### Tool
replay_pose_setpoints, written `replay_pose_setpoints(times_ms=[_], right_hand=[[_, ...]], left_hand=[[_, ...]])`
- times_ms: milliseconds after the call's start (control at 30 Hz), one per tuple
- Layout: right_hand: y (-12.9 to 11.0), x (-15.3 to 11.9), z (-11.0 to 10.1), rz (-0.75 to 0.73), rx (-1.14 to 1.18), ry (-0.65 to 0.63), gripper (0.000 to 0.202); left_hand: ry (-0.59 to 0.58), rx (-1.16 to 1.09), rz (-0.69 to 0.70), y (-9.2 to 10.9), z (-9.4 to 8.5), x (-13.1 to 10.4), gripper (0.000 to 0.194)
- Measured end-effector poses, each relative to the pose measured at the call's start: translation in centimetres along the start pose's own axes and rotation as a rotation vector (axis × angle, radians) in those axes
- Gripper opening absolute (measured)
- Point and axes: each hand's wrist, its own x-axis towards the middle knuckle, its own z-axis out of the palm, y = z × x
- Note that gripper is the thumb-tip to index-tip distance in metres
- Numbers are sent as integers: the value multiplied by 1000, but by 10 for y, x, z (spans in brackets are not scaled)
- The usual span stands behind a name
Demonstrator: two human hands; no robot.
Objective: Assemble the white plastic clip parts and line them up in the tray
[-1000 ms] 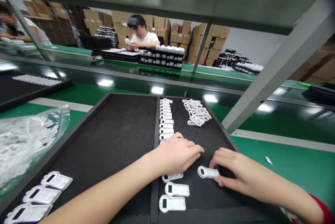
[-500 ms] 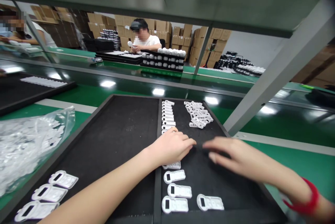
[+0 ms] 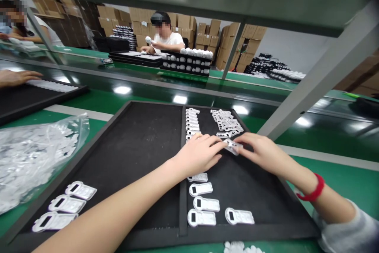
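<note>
My right hand (image 3: 257, 148) pinches a thin white plastic piece with openings (image 3: 233, 147) between thumb and fingers. From the other side, the fingertips of my left hand (image 3: 204, 151) reach its left end; the fingers are stretched and the thumb stands apart below. Both hands are over the right half of a black divided tray (image 3: 182, 209). Beside the divider runs a column of white plastic shells with dark windows (image 3: 206, 204), partly hidden by my left hand. A pile of similar white pieces with openings (image 3: 225, 120) lies beyond my hands.
Three more shells (image 3: 67, 204) lie at the tray's lower left, and a single shell (image 3: 239, 216) at the lower right. A clear bag of white parts (image 3: 38, 154) is to the left. A slanted metal post (image 3: 308, 71) stands right. A co-worker's hand (image 3: 19, 77) touches another tray.
My right hand has moved up and left and now holds a white piece. My left hand has shifted slightly up and right to its end. A co-worker's hand has come in at left.
</note>
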Motion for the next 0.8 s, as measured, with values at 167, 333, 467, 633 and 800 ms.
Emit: replay_pose_setpoints(times_ms=[167,333,467,633,800], right_hand=[[-29,-33,11,-98,62,-153,27],[-27,-41,22,-110,36,-59,24],[-21,-47,21,-66,123,-17,21],[-33,-66,-9,49,193,-34,22],[-58,-95,-29,-136,177,-494,12]], left_hand=[[-85,-59,71,13,8,1,34],[-107,-85,28,19,14,2,22],[-88,-98,7,20,5,5,23],[-187,-222,123,18,-14,6,27],[-255,-113,178,16,-17,5,23]])
